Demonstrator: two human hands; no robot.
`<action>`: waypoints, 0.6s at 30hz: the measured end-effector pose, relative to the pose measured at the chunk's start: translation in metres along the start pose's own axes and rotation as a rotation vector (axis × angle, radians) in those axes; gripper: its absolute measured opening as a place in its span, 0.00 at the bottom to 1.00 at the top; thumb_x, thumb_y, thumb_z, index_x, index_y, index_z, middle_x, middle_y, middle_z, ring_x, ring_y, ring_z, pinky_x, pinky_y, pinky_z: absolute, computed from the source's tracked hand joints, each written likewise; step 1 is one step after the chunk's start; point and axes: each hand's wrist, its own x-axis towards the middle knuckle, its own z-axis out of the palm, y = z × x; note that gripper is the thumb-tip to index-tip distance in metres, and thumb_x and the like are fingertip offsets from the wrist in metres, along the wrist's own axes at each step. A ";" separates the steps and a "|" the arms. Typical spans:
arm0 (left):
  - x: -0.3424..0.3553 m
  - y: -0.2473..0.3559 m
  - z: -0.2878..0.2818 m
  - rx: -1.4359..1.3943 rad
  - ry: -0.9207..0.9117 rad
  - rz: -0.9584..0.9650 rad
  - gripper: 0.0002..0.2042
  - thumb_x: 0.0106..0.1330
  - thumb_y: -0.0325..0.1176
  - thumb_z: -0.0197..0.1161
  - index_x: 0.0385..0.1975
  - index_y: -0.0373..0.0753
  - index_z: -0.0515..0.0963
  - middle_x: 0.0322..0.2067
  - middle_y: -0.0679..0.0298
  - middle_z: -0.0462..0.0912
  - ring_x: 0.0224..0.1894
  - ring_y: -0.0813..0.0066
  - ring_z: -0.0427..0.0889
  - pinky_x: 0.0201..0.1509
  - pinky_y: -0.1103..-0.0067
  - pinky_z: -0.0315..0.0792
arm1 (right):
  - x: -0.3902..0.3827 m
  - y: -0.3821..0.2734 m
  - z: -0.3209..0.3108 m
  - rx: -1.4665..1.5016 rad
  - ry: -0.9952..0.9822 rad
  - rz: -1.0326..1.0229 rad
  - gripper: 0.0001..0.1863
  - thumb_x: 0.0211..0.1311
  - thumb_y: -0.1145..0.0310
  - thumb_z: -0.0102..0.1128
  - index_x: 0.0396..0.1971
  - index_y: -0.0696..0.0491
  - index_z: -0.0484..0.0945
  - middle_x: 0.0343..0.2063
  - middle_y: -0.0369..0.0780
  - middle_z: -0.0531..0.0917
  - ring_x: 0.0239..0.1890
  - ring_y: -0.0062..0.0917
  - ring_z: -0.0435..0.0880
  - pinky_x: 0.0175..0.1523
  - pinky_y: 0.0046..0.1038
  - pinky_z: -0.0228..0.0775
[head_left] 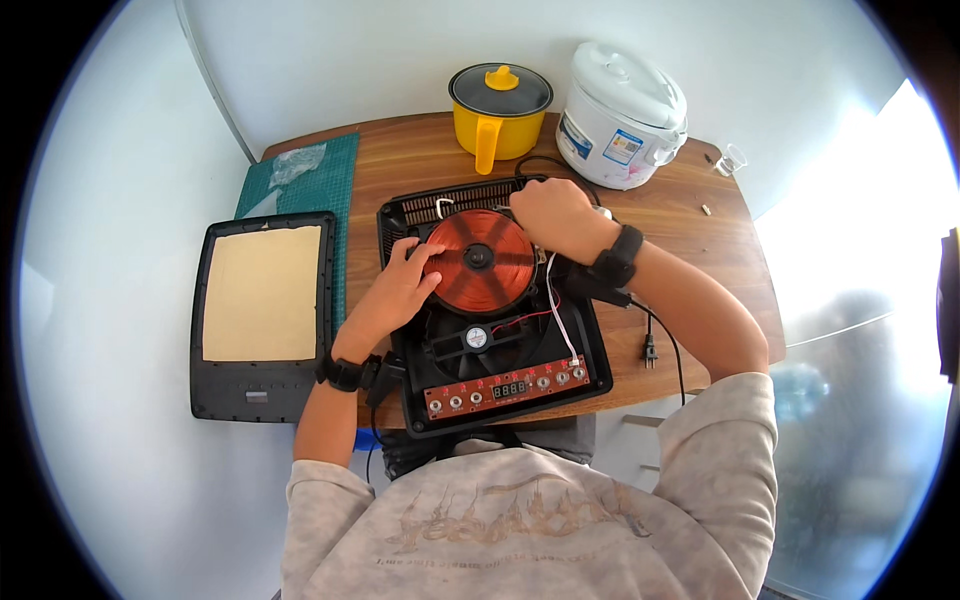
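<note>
An opened induction cooker base (590, 345) lies on the table in front of me. Its round copper coil (480, 285) sits above a black fan (500, 350) and a red-brown control board (508, 388). My left hand (392, 298) rests at the coil's left edge, fingers apart and some fingertips touching the coil. Closed at the coil's upper right rim, my right hand (563, 218) has a thin light piece showing by its fingertips; what it is stays too small to tell. A white wire (556, 300) runs from beside the coil to the board.
The cooker's top cover (262, 390) lies inner side up at the left, partly over a green cutting mat (340, 190) with clear plastic bags (297, 163). Behind stand a yellow pot (490, 130) and a white rice cooker (625, 120). A power plug (650, 350) lies at right.
</note>
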 end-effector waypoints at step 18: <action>0.017 0.028 -0.032 0.153 0.133 0.121 0.21 0.71 0.31 0.63 0.63 0.43 0.72 0.62 0.55 0.70 0.56 0.57 0.80 0.57 0.68 0.76 | -0.047 0.031 -0.016 0.550 0.008 -0.148 0.32 0.61 0.77 0.62 0.68 0.58 0.68 0.43 0.53 0.84 0.42 0.47 0.83 0.49 0.38 0.74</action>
